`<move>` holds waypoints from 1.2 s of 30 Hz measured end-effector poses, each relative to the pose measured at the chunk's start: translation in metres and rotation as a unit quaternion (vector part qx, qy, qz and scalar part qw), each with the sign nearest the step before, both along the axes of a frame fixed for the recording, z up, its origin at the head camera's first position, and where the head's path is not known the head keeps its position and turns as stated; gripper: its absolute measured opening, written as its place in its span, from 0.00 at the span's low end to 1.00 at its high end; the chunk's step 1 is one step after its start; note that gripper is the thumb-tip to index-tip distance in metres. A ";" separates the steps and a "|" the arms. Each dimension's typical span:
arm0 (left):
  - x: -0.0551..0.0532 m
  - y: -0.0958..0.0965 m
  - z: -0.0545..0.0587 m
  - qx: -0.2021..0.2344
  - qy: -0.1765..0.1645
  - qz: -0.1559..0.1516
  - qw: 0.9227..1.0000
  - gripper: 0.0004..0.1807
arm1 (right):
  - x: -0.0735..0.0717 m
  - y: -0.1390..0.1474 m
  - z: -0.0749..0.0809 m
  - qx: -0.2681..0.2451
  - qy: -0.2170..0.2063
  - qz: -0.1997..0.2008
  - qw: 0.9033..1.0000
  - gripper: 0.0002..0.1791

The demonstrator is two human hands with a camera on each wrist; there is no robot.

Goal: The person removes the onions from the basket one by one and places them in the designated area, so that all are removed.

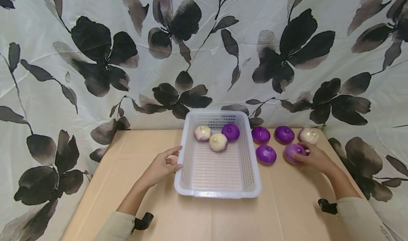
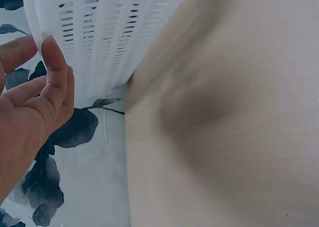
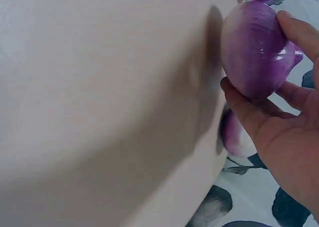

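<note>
A white perforated plastic basket point(image 1: 216, 177) stands on the table in the head view, with two whitish onions point(image 1: 218, 142) and a purple onion point(image 1: 231, 132) in its far part. My left hand point(image 1: 162, 166) holds the basket's left rim, thumb and forefinger on its edge point(image 2: 34, 23) in the left wrist view. To the right of the basket, my right hand point(image 1: 313, 158) grips a purple onion point(image 3: 256, 50) between thumb and fingers. Around it lie several purple onions point(image 1: 266, 154) and a white, purple-tinged onion point(image 1: 308, 136), partly behind the hand in the right wrist view.
The light wooden table point(image 1: 127, 184) ends at the back against a white cloth point(image 1: 229, 74) with dark flowers. The outer row of onions sits close to the table's far edge. Black wrist devices point(image 1: 143, 221) show at both sleeves.
</note>
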State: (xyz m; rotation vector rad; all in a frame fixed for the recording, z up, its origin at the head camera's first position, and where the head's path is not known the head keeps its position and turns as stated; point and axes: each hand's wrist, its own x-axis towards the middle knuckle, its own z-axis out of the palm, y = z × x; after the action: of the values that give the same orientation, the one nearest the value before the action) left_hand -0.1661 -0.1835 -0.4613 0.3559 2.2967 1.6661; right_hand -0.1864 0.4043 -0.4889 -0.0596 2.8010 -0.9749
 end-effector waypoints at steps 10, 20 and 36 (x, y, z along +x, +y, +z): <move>0.001 -0.001 -0.001 0.009 -0.002 -0.002 1.000 0.38 | 0.006 -0.003 -0.014 -0.035 -0.026 -0.019 0.999 0.47; 0.001 -0.001 -0.002 0.002 0.000 -0.001 1.000 0.38 | 0.008 -0.009 -0.012 -0.030 -0.034 -0.024 0.999 0.50; -0.001 -0.001 -0.001 0.005 -0.003 -0.003 1.000 0.38 | 0.007 -0.009 -0.008 -0.029 -0.033 -0.013 0.999 0.50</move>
State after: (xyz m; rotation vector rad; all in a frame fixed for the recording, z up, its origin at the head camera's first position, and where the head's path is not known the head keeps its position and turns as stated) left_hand -0.1667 -0.1848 -0.4623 0.3590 2.2811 1.6742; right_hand -0.1790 0.3958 -0.4966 0.0018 2.7201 -1.0453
